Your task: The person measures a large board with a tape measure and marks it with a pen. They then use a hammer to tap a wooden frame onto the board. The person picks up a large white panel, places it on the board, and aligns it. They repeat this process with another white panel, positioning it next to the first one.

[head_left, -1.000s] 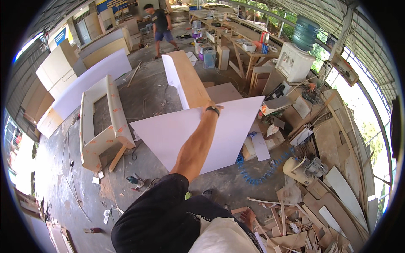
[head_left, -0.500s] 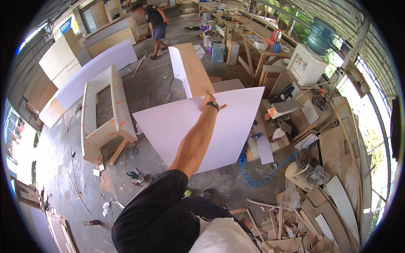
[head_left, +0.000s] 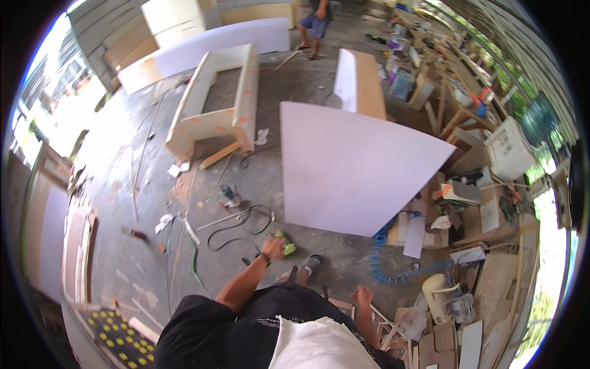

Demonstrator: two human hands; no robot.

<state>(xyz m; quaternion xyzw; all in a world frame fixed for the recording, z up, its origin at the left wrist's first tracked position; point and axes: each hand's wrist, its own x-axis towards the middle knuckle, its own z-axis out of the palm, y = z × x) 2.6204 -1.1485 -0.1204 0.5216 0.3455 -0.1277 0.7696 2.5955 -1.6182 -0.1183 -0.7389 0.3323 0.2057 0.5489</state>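
Observation:
My left hand [head_left: 271, 247], a dark band at its wrist, is down near the floor, its fingers closed on the left side of a small green power tool [head_left: 286, 243]. The fingers partly hide the tool, so its exact kind is unclear. My right hand [head_left: 363, 296] hangs at my right side, loosely curled, with nothing visible in it. Ahead of me a large white panel [head_left: 350, 169] stands tilted, touched by neither hand. Behind it is a wooden piece [head_left: 369, 80] with a curved white side.
A pale open frame cabinet [head_left: 246, 92] stands ahead left. A black cable [head_left: 230, 231] and a blue coiled hose [head_left: 387, 277] lie on the floor. Wood offcuts [head_left: 445, 338] pile up at right, near a cream machine [head_left: 436, 298]. A person [head_left: 316, 27] stands far ahead.
My left hand has left the white panel's top edge and come down to the green tool. My right hand has come into view. The view has swung left and downward.

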